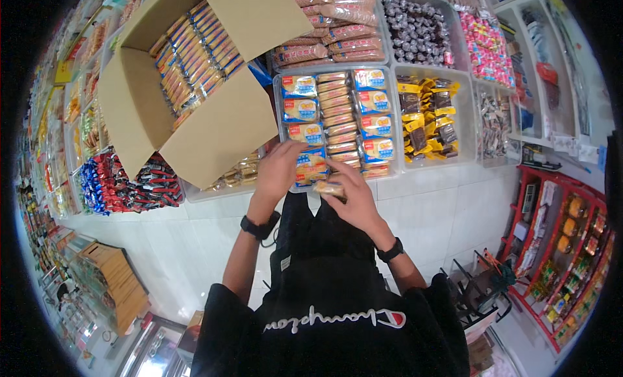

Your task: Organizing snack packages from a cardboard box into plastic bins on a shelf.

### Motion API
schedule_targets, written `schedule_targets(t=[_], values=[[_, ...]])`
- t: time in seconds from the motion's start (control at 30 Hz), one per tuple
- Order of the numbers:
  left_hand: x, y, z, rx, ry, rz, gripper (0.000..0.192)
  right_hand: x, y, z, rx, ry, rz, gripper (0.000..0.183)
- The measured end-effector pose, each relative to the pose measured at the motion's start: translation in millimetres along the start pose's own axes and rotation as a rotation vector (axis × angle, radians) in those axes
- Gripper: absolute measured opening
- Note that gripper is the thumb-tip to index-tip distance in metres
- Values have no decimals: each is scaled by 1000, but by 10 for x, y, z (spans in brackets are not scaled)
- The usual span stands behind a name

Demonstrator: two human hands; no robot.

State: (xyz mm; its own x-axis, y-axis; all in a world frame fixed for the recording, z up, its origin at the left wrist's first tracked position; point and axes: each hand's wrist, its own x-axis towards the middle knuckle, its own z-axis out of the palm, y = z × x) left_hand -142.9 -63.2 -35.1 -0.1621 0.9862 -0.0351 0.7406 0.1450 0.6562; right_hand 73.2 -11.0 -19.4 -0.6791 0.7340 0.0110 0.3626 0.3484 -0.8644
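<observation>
In front of me stands a clear plastic bin filled with wrapped biscuit packs. Packs with blue and white labels lie flat in its left and right columns; between them runs a middle column of packs set on edge. My left hand rests over the bin's left side, its fingers at a blue-labelled biscuit pack. Between the thumb and fingers of my right hand is a single wrapped biscuit pack, held at the near end of the bin. Its label is turned out of sight.
An open cardboard box of similar packs sits at the left, its flaps reaching over neighbouring bins. Chocolates in yellow wrappers fill the bin to the right. A red shelf rack and dark folded chairs stand at the right.
</observation>
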Motion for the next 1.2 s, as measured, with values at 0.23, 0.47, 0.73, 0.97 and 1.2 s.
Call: schedule_targets(t=[0.23, 0.47, 0.73, 0.97, 1.2], values=[[263, 156, -16, 139, -273, 5, 31, -73, -53, 124, -349, -204, -174, 28], [243, 54, 19, 159, -255, 171, 29, -171, -9, 200, -370, -174, -168, 35], [43, 106, -187, -137, -165, -340, 31, -134, 18, 135, -362, -176, -152, 32], [-132, -23, 95, 80, 80, -191, 36, -123, -7, 117, -353, -206, -156, 33], [-132, -107, 37, 247, -79, -304, 37, -107, -10, 126, -362, -204, -123, 34]])
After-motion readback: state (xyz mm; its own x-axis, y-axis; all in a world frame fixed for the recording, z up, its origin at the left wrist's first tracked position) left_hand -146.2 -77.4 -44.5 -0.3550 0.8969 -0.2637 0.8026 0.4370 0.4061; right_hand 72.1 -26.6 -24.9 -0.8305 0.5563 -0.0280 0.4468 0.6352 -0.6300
